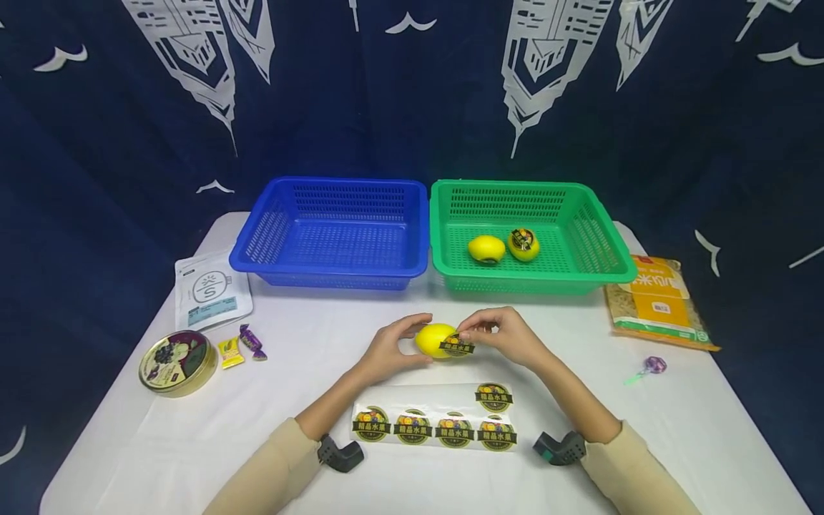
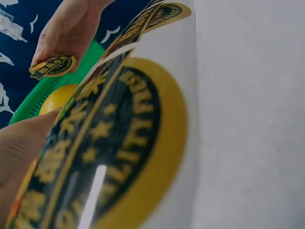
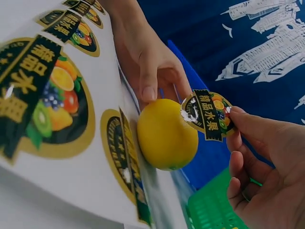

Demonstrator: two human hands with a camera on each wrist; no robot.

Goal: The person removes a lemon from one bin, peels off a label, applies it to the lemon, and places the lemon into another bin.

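Note:
A yellow lemon (image 1: 430, 337) lies on the white table in front of the baskets. My left hand (image 1: 388, 350) holds it from the left, thumb on the near side and fingers on the far side. Between thumb and fingertips my right hand (image 1: 510, 337) pinches a round black-and-gold fruit sticker (image 1: 458, 346), which overlaps the lemon's right end in the head view. The right wrist view shows this sticker (image 3: 208, 114) close beside the lemon (image 3: 167, 136). Nearer me lies a white sticker sheet (image 1: 418, 395) with several matching labels.
Behind the hands stand a blue basket (image 1: 328, 277) and a green basket (image 1: 534, 281); the green one holds two lemons bearing stickers. To the left are a white pouch (image 1: 212, 290), a round tin (image 1: 177, 363) and two candies. A grain bag (image 1: 659, 304) and a lollipop (image 1: 654, 365) lie right.

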